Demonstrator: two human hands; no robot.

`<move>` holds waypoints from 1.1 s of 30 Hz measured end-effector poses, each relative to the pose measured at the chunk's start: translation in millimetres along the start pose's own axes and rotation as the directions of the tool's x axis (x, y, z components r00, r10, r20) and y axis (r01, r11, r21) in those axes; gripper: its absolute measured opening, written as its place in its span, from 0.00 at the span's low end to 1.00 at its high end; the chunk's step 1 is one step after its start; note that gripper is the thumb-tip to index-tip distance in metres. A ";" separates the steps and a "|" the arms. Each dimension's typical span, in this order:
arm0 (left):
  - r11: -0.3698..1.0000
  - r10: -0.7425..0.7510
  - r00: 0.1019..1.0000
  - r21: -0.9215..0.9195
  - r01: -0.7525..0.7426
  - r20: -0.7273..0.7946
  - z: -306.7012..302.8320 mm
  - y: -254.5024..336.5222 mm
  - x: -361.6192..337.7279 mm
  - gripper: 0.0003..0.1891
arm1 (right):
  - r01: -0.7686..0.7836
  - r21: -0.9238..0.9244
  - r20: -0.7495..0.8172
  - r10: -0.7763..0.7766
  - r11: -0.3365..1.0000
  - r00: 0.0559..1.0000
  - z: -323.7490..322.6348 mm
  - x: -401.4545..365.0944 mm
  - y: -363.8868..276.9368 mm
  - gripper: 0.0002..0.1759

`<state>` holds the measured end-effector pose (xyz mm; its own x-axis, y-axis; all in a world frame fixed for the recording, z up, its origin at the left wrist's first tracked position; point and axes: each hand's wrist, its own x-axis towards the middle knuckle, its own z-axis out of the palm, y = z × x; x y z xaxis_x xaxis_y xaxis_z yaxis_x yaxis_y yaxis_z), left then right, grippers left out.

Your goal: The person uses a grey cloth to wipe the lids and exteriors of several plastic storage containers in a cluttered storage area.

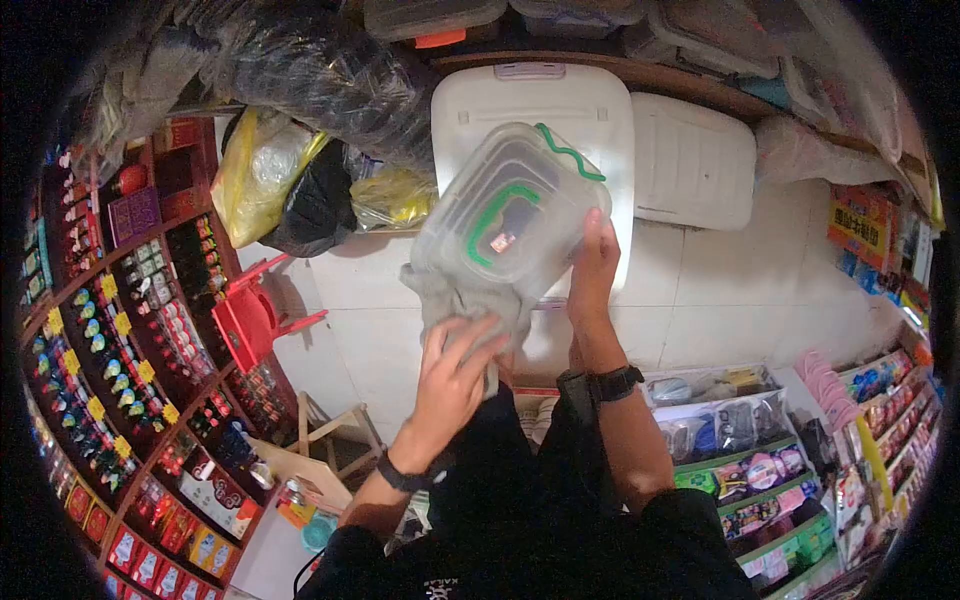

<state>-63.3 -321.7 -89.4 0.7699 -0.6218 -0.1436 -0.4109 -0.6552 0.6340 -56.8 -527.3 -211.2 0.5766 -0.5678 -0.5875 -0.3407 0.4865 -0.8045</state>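
A clear plastic storage box (450, 215) with rounded corners is tilted in front of me, a green strip (565, 152) along its upper right edge. My right hand (593, 262) grips the box at its lower right side, thumb and fingers at the rim. A curved green band (490, 215) and a small printed label show through the box's middle. Against its near edge hangs a grey cloth (470, 300), crumpled and slightly blurred. My left hand (460, 370) is on this cloth, its fingers bent over the fabric just below the box.
Behind the box stand a large white lidded bin (470, 110) and a smaller white bin (695, 160). Bagged goods (270, 175) lie to the left, above a red stool (250, 320). Stocked shelves (130, 360) line the left; packaged goods (750, 470) fill racks at lower right.
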 end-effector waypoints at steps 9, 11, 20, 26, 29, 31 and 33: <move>0.666 -0.698 0.683 -0.548 0.506 -0.216 -10.9 -58.4 -82.6 0.28 | 0.083 -0.118 -0.251 -0.111 0.990 0.962 -36.5 28.3 33.5 0.35; 0.612 -0.739 0.633 -0.620 0.490 -0.230 -6.9 -79.6 -70.0 0.28 | 0.080 -0.097 -0.190 -0.098 0.992 0.977 -34.2 23.0 27.0 0.37; 0.715 -0.441 0.878 -0.665 0.218 -0.186 12.5 -105.7 16.3 0.30 | 0.003 -0.170 -0.182 -0.035 0.985 0.983 -14.0 16.9 5.0 0.37; 0.800 -0.230 0.947 -0.598 0.052 -0.224 30.8 -89.4 62.9 0.31 | 0.039 -0.281 -0.078 -0.063 0.959 0.995 -18.3 32.0 10.2 0.34; 0.611 -0.199 0.958 -0.790 -0.042 -0.205 49.2 -123.4 105.1 0.29 | 0.047 -0.266 -0.086 -0.072 0.963 0.994 -11.0 30.3 2.0 0.33; 0.587 -0.169 0.968 -0.808 -0.053 -0.186 50.1 -141.3 148.9 0.29 | 0.133 -0.329 -0.048 -0.158 0.935 0.986 -17.9 34.4 13.0 0.33; 0.562 -0.139 0.977 -0.825 -0.058 -0.163 52.6 -148.0 164.3 0.29 | 0.128 -0.294 -0.051 -0.150 0.947 0.987 1.3 23.4 -0.6 0.34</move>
<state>98.3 -349.5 -246.8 0.8885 -0.4469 -0.1046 0.1278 0.0220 0.9916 -42.1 -540.1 -224.3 0.5824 -0.6673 -0.4643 -0.4672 0.1926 -0.8629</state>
